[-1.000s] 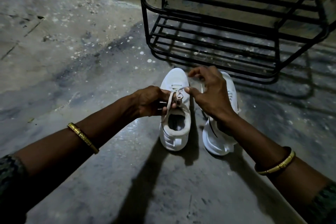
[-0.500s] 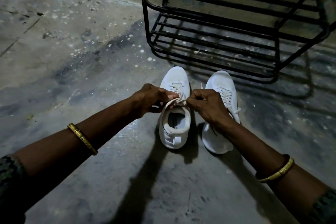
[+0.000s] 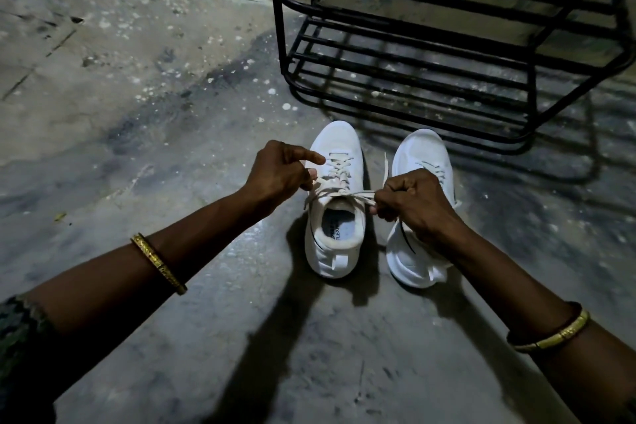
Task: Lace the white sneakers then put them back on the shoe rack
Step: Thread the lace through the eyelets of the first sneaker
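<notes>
Head view: my left hand (image 3: 278,170) and right hand (image 3: 413,205) each pinch an end of the cream flat lace (image 3: 347,194), pulling outward to cinch the left white mesh sneaker (image 3: 335,203) on the concrete floor (image 3: 172,148), near the black metal rack (image 3: 447,45).

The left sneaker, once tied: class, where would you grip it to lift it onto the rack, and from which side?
Grip the left sneaker by its heel collar, from above and behind. Its opening faces up, its heel points toward the person, and its toe points at the rack.

Head cam, single view, looks fwd/down at floor (image 3: 172,148) from close above.
</notes>
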A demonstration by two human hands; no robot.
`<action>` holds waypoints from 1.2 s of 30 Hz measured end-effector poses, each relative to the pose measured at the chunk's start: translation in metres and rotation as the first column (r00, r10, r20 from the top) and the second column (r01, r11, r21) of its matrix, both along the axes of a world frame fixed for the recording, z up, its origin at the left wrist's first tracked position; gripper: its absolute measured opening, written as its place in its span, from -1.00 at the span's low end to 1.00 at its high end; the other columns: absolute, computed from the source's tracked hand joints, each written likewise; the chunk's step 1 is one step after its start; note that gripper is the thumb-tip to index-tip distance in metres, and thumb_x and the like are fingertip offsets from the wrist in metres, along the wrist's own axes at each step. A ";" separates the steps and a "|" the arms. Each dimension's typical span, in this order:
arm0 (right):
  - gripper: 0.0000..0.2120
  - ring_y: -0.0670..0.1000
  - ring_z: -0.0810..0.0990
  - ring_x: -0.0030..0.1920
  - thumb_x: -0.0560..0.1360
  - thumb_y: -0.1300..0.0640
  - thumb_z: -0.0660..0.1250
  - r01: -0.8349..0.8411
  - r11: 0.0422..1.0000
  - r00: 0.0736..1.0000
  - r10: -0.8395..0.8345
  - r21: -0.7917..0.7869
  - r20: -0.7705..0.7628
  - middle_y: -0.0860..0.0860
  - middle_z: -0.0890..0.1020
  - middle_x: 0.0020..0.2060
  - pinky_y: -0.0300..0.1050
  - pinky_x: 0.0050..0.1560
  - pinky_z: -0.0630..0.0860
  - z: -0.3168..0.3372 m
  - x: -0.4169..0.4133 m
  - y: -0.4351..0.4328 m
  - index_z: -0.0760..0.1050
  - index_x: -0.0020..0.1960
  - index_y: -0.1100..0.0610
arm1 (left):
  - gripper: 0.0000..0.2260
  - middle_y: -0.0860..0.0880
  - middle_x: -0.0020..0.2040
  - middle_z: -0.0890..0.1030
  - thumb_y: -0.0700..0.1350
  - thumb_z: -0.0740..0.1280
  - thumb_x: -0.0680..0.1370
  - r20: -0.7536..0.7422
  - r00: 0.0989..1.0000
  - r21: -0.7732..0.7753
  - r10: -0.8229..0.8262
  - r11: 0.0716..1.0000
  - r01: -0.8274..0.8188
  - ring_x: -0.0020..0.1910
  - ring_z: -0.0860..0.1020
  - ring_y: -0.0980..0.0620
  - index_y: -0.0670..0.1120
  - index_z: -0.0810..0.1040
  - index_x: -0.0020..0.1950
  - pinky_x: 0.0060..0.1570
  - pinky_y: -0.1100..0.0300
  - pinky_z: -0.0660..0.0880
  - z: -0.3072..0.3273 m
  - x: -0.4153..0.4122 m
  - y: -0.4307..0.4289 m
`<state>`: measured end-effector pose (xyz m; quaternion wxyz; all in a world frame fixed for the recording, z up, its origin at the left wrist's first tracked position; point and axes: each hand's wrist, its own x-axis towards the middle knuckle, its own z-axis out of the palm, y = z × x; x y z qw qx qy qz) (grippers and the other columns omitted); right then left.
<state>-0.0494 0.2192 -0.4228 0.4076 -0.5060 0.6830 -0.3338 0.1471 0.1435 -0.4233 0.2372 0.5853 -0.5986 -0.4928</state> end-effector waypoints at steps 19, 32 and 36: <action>-0.70 0.10 0.67 -0.24 0.27 0.25 0.47 -0.200 0.966 0.955 0.229 0.162 -0.188 0.09 0.67 -0.24 0.05 -0.19 0.66 0.013 0.006 -0.012 0.51 -0.05 0.06 | -0.82 -0.15 -0.22 0.67 -0.09 0.46 0.42 -0.103 0.993 0.206 -0.060 0.975 0.080 -0.16 0.62 -0.03 -0.18 0.67 -0.08 -0.12 0.15 0.48 0.001 0.007 0.000; -0.96 -0.02 0.55 -0.36 0.26 0.25 0.37 -0.315 0.948 0.845 0.302 0.047 -0.442 0.04 0.61 -0.42 -0.11 -0.27 0.50 0.009 0.014 0.001 0.54 -0.36 0.16 | -0.90 -0.05 -0.38 0.62 -0.17 0.44 0.45 -0.131 0.991 0.192 0.016 0.981 0.010 -0.35 0.57 0.06 -0.17 0.62 -0.23 -0.33 0.27 0.45 -0.001 -0.004 -0.001; -0.91 0.04 0.57 -0.34 0.18 0.24 0.42 -0.304 0.947 0.811 0.315 0.105 -0.494 0.09 0.61 -0.41 -0.11 -0.30 0.47 0.011 0.015 0.006 0.51 -0.38 0.17 | -0.90 0.00 -0.45 0.62 -0.22 0.43 0.45 -0.149 0.988 0.182 0.051 0.983 -0.023 -0.47 0.54 0.15 -0.20 0.61 -0.26 -0.42 0.32 0.50 -0.006 -0.005 -0.002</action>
